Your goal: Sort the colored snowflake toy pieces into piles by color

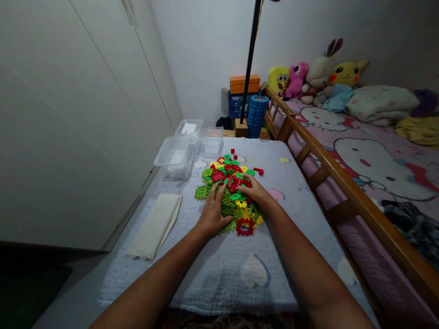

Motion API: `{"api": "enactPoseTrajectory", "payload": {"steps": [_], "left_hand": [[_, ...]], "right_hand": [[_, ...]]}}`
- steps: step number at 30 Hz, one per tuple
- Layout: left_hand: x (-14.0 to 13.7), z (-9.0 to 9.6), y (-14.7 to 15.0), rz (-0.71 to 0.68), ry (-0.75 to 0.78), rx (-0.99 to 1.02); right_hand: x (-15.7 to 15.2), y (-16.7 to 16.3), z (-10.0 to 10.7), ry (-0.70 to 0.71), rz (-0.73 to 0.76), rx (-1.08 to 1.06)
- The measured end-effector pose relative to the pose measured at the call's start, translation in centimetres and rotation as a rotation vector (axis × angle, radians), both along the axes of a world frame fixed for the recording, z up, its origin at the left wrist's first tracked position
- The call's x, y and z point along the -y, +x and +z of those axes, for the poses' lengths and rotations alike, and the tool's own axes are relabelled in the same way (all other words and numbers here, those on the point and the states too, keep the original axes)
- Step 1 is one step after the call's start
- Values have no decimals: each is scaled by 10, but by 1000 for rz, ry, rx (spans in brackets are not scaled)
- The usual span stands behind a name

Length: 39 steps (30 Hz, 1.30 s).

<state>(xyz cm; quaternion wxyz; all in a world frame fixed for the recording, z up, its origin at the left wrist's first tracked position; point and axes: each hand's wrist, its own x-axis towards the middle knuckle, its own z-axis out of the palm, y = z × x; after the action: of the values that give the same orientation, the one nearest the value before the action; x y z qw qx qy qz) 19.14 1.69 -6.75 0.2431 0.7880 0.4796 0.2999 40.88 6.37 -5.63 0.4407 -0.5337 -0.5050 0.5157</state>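
Observation:
A heap of plastic building pieces [228, 203] in green, red and yellow lies on the cloth-covered table between my hands. My left hand [215, 214] rests against the heap's left side, its fingers spread over olive-green square pieces. On the other side, my right hand [256, 189] reaches over the upper right of the heap, thumb and fingers apart beside a red piece [234, 183]. Neither hand visibly grips a piece. Nearest me, a red square frame piece [244, 226] lies at the heap's edge. A green square piece [201, 192] sticks out at the left.
Clear plastic containers [176, 153] stand at the table's back left. A folded cream cloth [154, 226] lies at left. Small red pieces [259, 171] lie beyond the heap. A wooden bed rail [318, 173] borders the right, a white cabinet [85, 114] the left.

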Motion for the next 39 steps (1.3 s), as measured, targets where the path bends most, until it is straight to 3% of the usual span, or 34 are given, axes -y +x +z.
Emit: {"api": "enactPoseTrajectory", "payload": {"steps": [9, 16, 21, 25, 31, 34, 39], "left_hand": [[-17, 5, 33, -27, 47, 202], [-42, 17, 33, 69, 38, 288], [-52, 18, 12, 171, 25, 189], [-55, 15, -6, 149, 11, 69], [-55, 21, -25, 117, 52, -126], [-58, 28, -30, 186, 67, -228], [-71, 28, -34, 370, -148, -400]], "right_hand": [[8, -13, 10, -169, -93, -490], [-3, -10, 31, -153, -179, -504], [-22, -30, 51, -101, -183, -357], [-31, -45, 66, -68, -86, -115], [-34, -28, 78, -35, 109, 103], [-43, -4, 66, -23, 3, 286], [-52, 23, 33, -44, -264, 768]]}}
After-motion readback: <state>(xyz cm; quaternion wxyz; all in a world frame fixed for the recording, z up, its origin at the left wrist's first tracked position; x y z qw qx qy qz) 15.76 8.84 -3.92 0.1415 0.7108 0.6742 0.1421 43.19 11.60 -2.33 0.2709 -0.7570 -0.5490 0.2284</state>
